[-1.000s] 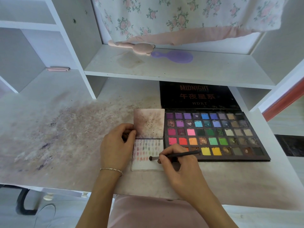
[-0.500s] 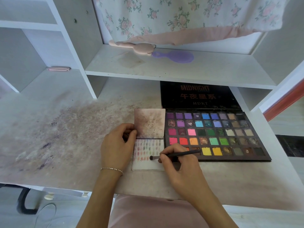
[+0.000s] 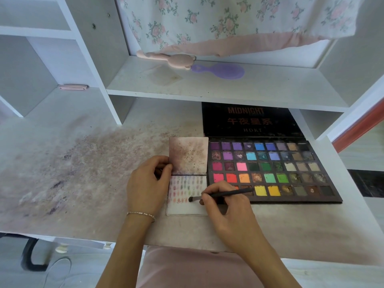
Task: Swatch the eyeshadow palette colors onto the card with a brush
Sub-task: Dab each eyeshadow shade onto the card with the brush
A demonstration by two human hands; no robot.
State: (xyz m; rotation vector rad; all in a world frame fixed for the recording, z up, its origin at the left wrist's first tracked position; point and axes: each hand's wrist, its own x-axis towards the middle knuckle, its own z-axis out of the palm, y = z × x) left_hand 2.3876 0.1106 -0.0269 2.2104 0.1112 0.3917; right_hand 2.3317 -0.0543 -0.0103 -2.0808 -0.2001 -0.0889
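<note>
A folded white card [image 3: 182,206] lies on the desk, its stained upper flap [image 3: 188,155] raised. Rows of small colour swatches cover the lower half. My left hand [image 3: 147,185] pinches the flap's left edge and rests beside the card. My right hand [image 3: 228,208] grips a thin black brush [image 3: 224,193], whose tip touches the card near the lowest swatch row. The open black eyeshadow palette [image 3: 268,169] with many coloured pans lies right of the card, its lid [image 3: 253,120] propped behind.
The desk top [image 3: 72,173] left of the card is smeared with powder stains. A white shelf [image 3: 218,88] above holds a purple hand mirror [image 3: 220,71] and a pink brush [image 3: 170,59]. Floral cloth [image 3: 228,19] hangs behind. A pink clip [image 3: 72,87] lies in the left cubby.
The brush tip has shifted very slightly on the card's lower swatch row. Both hands stay where they were.
</note>
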